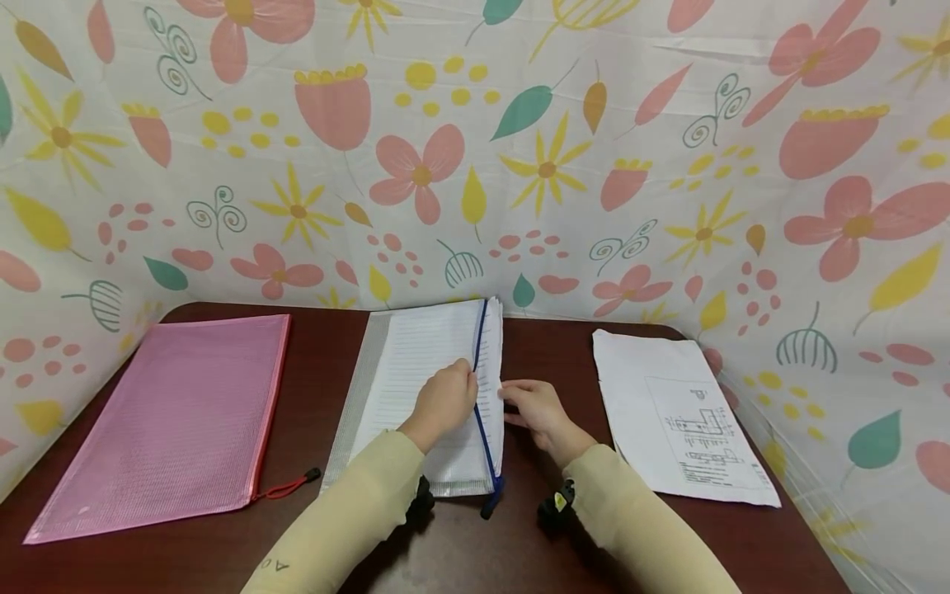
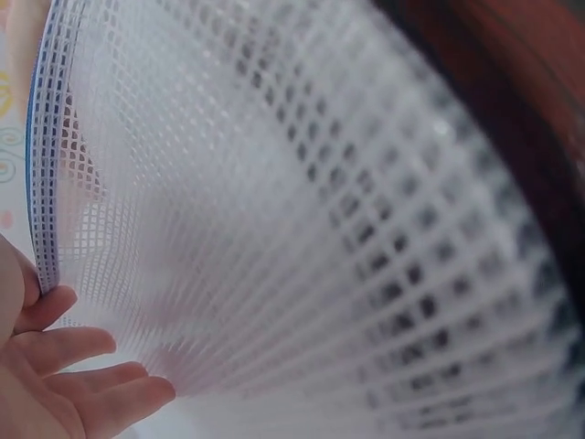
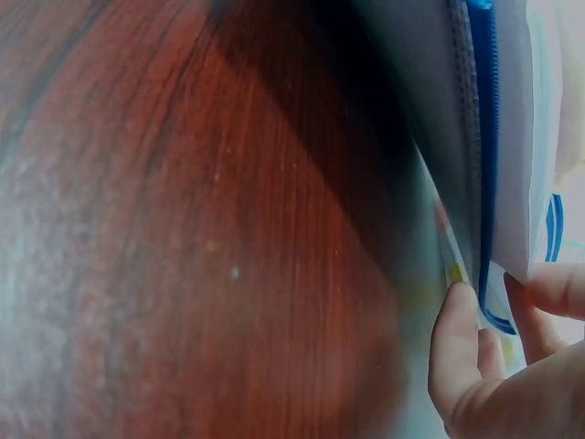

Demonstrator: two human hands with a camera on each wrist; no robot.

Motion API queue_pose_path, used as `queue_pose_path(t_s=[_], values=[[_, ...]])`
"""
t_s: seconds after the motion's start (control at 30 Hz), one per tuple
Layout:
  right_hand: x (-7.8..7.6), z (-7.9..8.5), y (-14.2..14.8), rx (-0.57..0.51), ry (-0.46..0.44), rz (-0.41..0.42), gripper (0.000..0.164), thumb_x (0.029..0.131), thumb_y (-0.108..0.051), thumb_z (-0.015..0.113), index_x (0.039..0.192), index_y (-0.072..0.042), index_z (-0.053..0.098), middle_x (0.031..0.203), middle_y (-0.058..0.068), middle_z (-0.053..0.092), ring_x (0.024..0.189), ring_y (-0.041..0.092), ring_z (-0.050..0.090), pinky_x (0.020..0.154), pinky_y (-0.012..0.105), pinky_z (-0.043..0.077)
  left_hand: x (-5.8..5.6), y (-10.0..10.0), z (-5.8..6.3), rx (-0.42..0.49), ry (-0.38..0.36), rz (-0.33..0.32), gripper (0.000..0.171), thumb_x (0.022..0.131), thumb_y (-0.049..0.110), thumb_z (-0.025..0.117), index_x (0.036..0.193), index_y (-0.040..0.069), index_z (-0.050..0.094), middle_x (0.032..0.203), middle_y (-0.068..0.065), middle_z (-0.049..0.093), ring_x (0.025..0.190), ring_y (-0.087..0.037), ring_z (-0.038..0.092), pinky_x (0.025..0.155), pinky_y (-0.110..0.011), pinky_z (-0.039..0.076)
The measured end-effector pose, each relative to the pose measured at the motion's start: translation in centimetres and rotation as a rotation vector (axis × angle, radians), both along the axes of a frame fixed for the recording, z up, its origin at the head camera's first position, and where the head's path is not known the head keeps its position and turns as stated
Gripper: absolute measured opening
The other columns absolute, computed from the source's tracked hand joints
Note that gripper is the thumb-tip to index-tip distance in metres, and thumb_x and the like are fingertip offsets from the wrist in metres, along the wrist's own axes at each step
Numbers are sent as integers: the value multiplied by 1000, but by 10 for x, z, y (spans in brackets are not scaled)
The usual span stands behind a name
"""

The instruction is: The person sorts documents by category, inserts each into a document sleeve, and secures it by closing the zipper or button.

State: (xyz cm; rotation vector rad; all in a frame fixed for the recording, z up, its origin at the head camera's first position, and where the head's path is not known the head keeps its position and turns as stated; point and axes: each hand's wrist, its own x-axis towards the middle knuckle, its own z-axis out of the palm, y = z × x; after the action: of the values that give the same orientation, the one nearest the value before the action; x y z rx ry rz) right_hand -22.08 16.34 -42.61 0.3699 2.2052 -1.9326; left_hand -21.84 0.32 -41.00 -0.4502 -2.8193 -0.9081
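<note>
A clear mesh zipper bag (image 1: pixel 355 412) with a blue zipper edge lies in the middle of the table. Its zipped side is open, and a stack of white printed papers (image 1: pixel 490 355) sticks out past it on the right. With thumb and finger my left hand (image 1: pixel 444 400) pinches the blue edge of the bag; the left wrist view has the mesh (image 2: pixel 274 183) bulging close to the lens. My right hand (image 1: pixel 540 412) pinches the right edge of the papers, as the right wrist view shows, with the blue zipper (image 3: pixel 484 137) beside it.
To the left lies a pink mesh zipper bag (image 1: pixel 178 412) with a red pull cord (image 1: pixel 285 488). White sheets with a printed drawing (image 1: pixel 668 404) lie at the right. Behind the dark wood table (image 1: pixel 482 561) hangs a flowered curtain (image 1: pixel 460 99).
</note>
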Motion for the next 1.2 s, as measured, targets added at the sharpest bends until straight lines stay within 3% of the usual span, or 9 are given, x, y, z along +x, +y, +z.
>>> queue_pose_path(t_s=[0.47, 0.9, 1.07, 1.2], values=[[1, 0, -12, 70, 25, 18, 29, 85, -12, 64, 109, 3, 67, 119, 16, 60, 90, 15, 60, 76, 35, 56, 0, 3, 3, 69, -28, -19, 19, 98, 16, 44, 86, 5, 53, 65, -4, 53, 53, -13, 46, 47, -25, 37], [-4, -4, -18, 95, 53, 49, 22, 84, -7, 62, 101, 5, 71, 101, 13, 67, 71, 10, 60, 61, 25, 53, 2, 5, 5, 103, -91, -51, 19, 98, 15, 43, 90, 3, 55, 68, -4, 55, 53, -12, 46, 46, -22, 37], [-3, -3, -19, 113, 45, 55, 24, 86, -11, 63, 105, 3, 70, 110, 14, 65, 75, 11, 60, 61, 27, 54, 2, 6, 5, 90, -122, -53, 20, 99, 16, 43, 92, 2, 55, 69, -5, 55, 53, -12, 47, 47, -24, 38], [0, -2, -19, 76, 30, 46, 32, 89, -15, 61, 118, -2, 63, 116, 16, 60, 81, 14, 61, 64, 33, 56, -1, 6, 4, 73, -103, -28, 21, 99, 17, 43, 89, 3, 55, 67, -5, 53, 52, -13, 46, 46, -24, 36]])
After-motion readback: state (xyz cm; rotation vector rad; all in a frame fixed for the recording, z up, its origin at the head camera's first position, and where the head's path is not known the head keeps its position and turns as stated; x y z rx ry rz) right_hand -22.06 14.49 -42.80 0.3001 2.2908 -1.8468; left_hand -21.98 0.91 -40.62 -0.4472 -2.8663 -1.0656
